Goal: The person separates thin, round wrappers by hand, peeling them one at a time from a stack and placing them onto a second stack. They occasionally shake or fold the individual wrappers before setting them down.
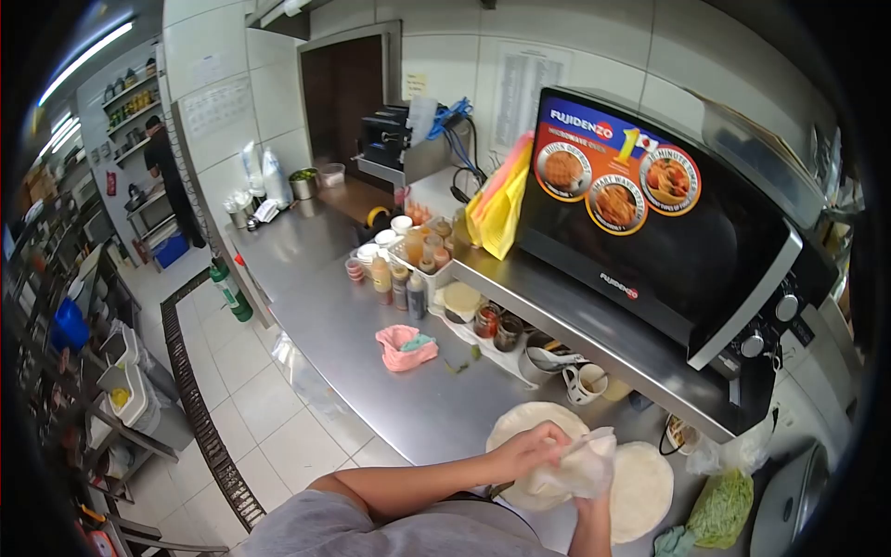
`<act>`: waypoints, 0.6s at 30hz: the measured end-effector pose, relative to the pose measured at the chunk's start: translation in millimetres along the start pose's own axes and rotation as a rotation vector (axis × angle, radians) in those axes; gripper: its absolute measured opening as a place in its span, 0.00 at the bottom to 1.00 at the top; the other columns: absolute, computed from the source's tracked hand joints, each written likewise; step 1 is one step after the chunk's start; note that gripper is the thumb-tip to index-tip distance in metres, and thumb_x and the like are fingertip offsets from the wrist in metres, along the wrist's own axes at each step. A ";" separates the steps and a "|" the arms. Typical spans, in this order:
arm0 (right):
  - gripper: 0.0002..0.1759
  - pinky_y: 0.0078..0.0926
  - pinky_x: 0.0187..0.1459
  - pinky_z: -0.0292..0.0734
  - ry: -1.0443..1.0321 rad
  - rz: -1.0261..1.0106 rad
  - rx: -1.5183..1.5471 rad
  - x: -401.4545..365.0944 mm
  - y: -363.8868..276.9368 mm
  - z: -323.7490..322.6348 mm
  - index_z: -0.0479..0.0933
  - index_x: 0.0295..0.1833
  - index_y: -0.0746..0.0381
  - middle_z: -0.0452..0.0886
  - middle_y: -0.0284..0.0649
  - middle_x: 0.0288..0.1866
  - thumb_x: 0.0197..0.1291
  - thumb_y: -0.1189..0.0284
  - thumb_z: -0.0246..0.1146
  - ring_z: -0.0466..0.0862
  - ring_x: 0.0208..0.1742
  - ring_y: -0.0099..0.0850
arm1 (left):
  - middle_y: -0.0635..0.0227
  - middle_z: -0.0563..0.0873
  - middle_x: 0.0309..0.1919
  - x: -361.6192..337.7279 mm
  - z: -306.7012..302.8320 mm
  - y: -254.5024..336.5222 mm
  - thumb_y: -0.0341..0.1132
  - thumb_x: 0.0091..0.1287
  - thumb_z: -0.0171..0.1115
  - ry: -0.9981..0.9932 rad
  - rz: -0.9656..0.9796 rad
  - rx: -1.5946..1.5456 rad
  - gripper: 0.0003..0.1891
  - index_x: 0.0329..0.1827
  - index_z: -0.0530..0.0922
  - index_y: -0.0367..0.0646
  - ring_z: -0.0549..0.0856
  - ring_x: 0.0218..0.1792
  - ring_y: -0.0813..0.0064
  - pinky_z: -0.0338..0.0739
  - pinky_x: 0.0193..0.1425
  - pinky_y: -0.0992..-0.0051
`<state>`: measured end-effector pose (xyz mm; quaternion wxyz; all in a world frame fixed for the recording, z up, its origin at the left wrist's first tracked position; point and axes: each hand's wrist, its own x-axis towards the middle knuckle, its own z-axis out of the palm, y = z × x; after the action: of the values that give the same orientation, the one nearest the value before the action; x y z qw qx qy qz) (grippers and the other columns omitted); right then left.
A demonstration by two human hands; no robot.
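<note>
My left hand is closed at the edge of a thin, translucent whitish sheet or bag, its fingers pinched on it. Lower down, my right hand grips the same piece from below, mostly covered by it. Beneath both hands lies a round flat dough on the steel counter. A second dough round rests to the right. What the whitish piece contains, if anything, is unclear.
A microwave stands on a raised steel shelf. Sauce bottles, a pink cloth and a mug are on the counter. Bagged greens lie at right. Another person stands far left.
</note>
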<state>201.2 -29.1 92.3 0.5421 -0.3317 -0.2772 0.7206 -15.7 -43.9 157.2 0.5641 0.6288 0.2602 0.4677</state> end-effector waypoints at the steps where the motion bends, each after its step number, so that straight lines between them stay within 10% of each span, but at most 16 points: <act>1: 0.17 0.29 0.51 0.78 -0.014 0.002 -0.001 -6.2 -11.2 18.9 0.73 0.58 0.60 0.79 0.36 0.50 0.67 0.65 0.56 0.79 0.52 0.30 | 0.59 0.79 0.56 -2.3 -4.6 -3.1 0.48 0.73 0.51 0.074 -0.334 -0.253 0.21 0.56 0.71 0.38 0.84 0.47 0.69 0.73 0.56 0.71; 7: 0.20 0.35 0.45 0.73 -0.199 -0.833 -1.470 -6.0 -36.6 96.4 0.79 0.49 0.62 0.76 0.41 0.37 0.45 0.81 0.62 0.77 0.42 0.38 | 0.49 0.82 0.46 -2.8 5.9 16.7 0.53 0.74 0.45 0.014 -0.140 0.550 0.34 0.72 0.58 0.34 0.84 0.40 0.50 0.74 0.49 0.66; 9: 0.22 0.38 0.44 0.72 -0.237 -0.866 -1.383 -6.0 -38.9 105.1 0.79 0.50 0.60 0.74 0.42 0.33 0.44 0.78 0.68 0.75 0.39 0.41 | 0.41 0.82 0.45 -0.3 -6.1 28.7 0.51 0.75 0.44 -0.081 -0.381 0.567 0.32 0.70 0.61 0.32 0.82 0.43 0.45 0.75 0.51 0.64; 11: 0.25 0.35 0.43 0.72 0.010 -0.845 -1.432 -8.0 -39.4 114.0 0.79 0.50 0.59 0.73 0.42 0.33 0.42 0.74 0.74 0.74 0.39 0.38 | 0.37 0.81 0.42 -7.5 -16.9 -2.6 0.50 0.75 0.43 0.006 -0.188 0.575 0.30 0.70 0.62 0.33 0.81 0.44 0.43 0.74 0.51 0.60; 18: 0.28 0.26 0.38 0.73 -0.118 -0.513 -1.291 14.2 -14.9 72.9 0.77 0.52 0.62 0.74 0.35 0.31 0.41 0.76 0.75 0.74 0.33 0.29 | 0.41 0.83 0.38 -28.0 -36.2 -1.5 0.47 0.74 0.45 0.113 -0.332 0.670 0.22 0.49 0.75 0.32 0.81 0.42 0.43 0.74 0.49 0.56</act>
<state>150.7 -14.4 146.7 0.3735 -0.4720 -0.7487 0.2776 -59.2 -50.6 144.9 0.3802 0.7007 0.5279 0.2928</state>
